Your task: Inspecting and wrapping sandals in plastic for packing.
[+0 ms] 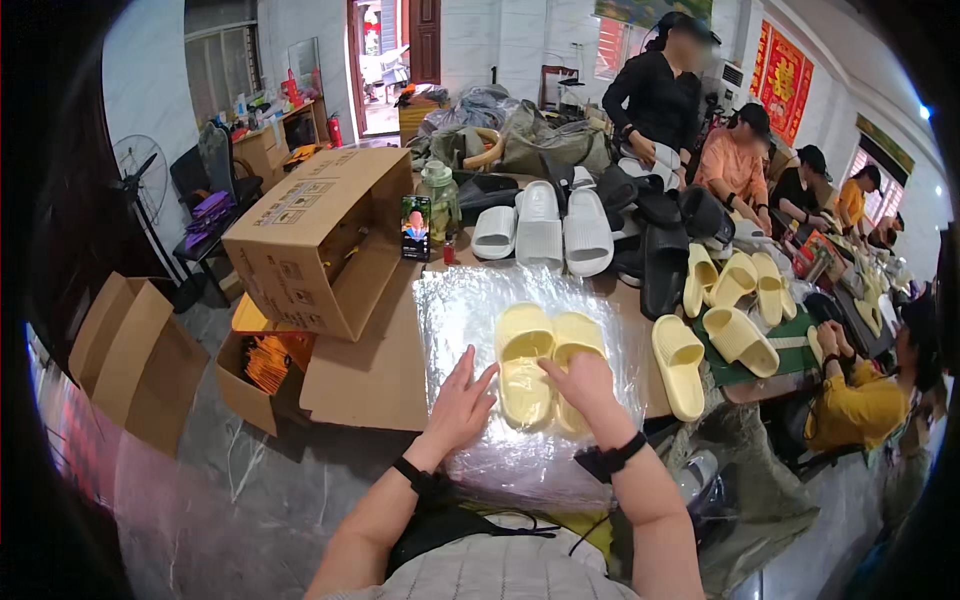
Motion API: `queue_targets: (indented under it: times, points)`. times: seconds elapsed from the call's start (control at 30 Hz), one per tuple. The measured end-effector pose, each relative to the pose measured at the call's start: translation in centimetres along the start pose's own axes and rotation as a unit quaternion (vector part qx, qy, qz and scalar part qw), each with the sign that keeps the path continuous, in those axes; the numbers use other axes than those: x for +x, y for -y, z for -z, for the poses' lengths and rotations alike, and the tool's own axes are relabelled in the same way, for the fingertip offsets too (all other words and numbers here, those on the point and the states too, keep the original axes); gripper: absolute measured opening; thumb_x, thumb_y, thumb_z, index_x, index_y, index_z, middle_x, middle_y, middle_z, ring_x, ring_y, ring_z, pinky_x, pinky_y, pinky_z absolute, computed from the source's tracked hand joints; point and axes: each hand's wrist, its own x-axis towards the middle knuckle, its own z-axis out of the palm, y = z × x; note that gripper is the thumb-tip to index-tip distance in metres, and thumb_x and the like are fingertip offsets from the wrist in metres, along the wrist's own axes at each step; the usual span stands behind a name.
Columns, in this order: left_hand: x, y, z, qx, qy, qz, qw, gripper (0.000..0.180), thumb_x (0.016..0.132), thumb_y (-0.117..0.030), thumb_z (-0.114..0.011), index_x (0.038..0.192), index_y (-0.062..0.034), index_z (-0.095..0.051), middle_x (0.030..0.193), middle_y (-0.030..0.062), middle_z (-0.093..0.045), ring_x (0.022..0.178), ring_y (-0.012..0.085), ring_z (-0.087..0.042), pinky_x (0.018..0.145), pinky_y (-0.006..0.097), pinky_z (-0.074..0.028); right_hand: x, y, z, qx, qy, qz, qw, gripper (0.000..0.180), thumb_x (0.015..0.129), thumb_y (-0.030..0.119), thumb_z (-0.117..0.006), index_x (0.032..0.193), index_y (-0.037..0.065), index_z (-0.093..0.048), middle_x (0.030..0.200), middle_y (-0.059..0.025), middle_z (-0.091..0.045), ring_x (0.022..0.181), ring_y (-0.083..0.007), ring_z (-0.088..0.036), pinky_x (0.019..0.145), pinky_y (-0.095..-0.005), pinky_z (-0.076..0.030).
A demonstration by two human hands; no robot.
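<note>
A pair of pale yellow slide sandals lies side by side on a stack of clear plastic bags [455, 310] in front of me. Shiny film seems to lie over part of the left slide [524, 335]. My left hand [463, 402] rests open on the plastic just left of that slide, fingers stretched out. My right hand [588, 385] is at the right slide [578, 330], its fingers bent into the foot opening and partly hidden. Its thumb reaches toward the left slide. Another yellow slide [680, 368] sits on the table's right edge.
A large cardboard box [300, 240] lies on its side at left, near a phone [415, 228] and a glass jar [440, 190]. White slides [540, 225] and black slides [662, 265] pile up at the back. Several people work along the right; one wears a yellow top [860, 405].
</note>
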Motion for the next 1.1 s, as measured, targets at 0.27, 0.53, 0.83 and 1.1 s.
queue_targets:
  times: [0.27, 0.53, 0.83, 1.1]
  points:
    - [0.0, 0.3, -0.5, 0.015, 0.021, 0.002, 1.000, 0.055, 0.094, -0.025, -0.058, 0.145, -0.0092, -0.048, 0.156, 0.0372, -0.019, 0.138, 0.0518, -0.035, 0.112, 0.051, -0.034, 3.2, -1.1, -5.8, 0.023, -0.106, 0.003, 0.994, 0.034, 0.086, 0.037, -0.065, 0.081, 0.004, -0.068, 0.074, -0.0183, -0.069, 0.070, -0.0372, -0.069, 0.067, -0.0473, -0.055]
    - [0.2, -0.7, 0.3, -0.003, 0.027, 0.030, 0.999, 0.062, 0.093, -0.028, -0.059, 0.149, -0.0061, -0.042, 0.159, 0.0344, -0.014, 0.137, 0.0521, -0.036, 0.112, 0.053, -0.034, 1.8, -0.7, -7.0, 0.031, -0.158, -0.017, 0.987, 0.043, 0.090, 0.042, -0.062, 0.078, 0.001, -0.064, 0.071, -0.0182, -0.068, 0.067, -0.0357, -0.069, 0.062, -0.0455, -0.055]
    - [0.5, -0.1, -0.4, 0.013, 0.031, 0.007, 0.999, 0.062, 0.095, -0.027, -0.058, 0.151, -0.0070, -0.040, 0.157, 0.0358, -0.019, 0.140, 0.0516, -0.032, 0.113, 0.052, -0.032, 5.0, -0.8, -8.4, 0.005, -0.148, -0.024, 0.989, 0.040, 0.089, 0.040, -0.061, 0.076, 0.004, -0.071, 0.073, -0.0171, -0.070, 0.068, -0.0345, -0.069, 0.065, -0.0455, -0.054]
    - [0.1, -0.4, -0.6, -0.023, 0.003, 0.023, 0.999, 0.079, 0.092, -0.025, -0.061, 0.152, 0.0071, -0.021, 0.156, 0.0341, -0.024, 0.142, 0.0485, -0.032, 0.117, 0.048, -0.029, 2.5, -2.2, -7.2, 0.103, -0.155, 0.009, 0.982, 0.032, 0.088, 0.035, -0.062, 0.078, 0.005, -0.068, 0.071, -0.0177, -0.068, 0.066, -0.0381, -0.067, 0.066, -0.0491, -0.053]
